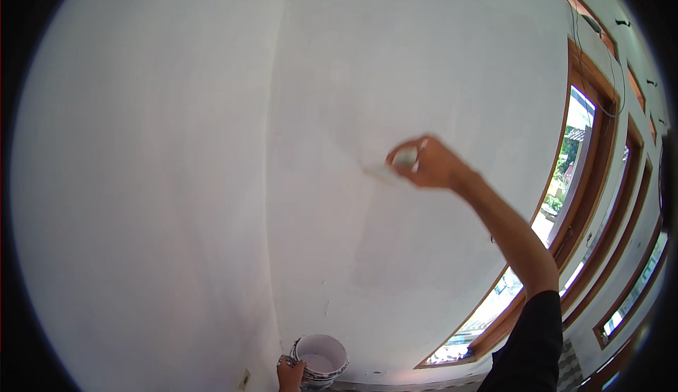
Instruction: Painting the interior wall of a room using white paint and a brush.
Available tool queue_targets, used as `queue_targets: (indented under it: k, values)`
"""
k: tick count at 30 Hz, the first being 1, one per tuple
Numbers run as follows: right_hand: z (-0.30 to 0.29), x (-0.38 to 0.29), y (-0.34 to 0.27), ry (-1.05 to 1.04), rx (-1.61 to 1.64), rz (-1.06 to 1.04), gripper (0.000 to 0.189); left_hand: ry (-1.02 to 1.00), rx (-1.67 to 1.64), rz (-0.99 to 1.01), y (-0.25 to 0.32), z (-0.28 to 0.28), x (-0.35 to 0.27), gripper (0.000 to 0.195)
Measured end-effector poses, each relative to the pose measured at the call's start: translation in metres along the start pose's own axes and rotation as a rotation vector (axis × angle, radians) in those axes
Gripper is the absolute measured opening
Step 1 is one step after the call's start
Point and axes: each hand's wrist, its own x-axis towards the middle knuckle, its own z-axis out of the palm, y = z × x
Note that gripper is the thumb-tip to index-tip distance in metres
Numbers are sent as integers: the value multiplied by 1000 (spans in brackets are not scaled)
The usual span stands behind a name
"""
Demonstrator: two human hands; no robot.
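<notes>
My right hand [431,163] is raised in front of a white wall [328,222], its fingers wrapped around a pale, paint-smeared tool [406,159]. The tool's thin outer end is blurred; it looks like a paintbrush, and I cannot tell whether it touches the wall. White smears mark the fingers. Low in the view, my left hand [291,374] grips the rim of a plastic bucket [321,339] on its left side. Pale paint [318,363] lies in the bottom of the bucket, and dried splashes coat its outside.
Left of centre, a vertical inside corner joins a second white wall [148,180]. A wall socket [243,379] sits low beside it. Along the right run wood-framed windows [596,143], with loose cables [580,47] hanging above. Patterned tiles [571,365] show at lower right.
</notes>
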Motion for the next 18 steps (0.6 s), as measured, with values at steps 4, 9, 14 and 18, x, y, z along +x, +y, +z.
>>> queue_targets:
  k: [4,9,14,18]
  values:
    - [-68,24,-8,285,-163,-98,9,30,12,9,-18,5,-2,27]
    - [-59,32,4,565,-570,-322,27,5,208,-29,8,28,-48,23]
    - [66,-14,-1,222,-911,-416,26,2,184,22,-29,24,-48,20]
    - [140,-78,-10,154,-1113,-583,56,54,315,173,-10,38,-77,20]
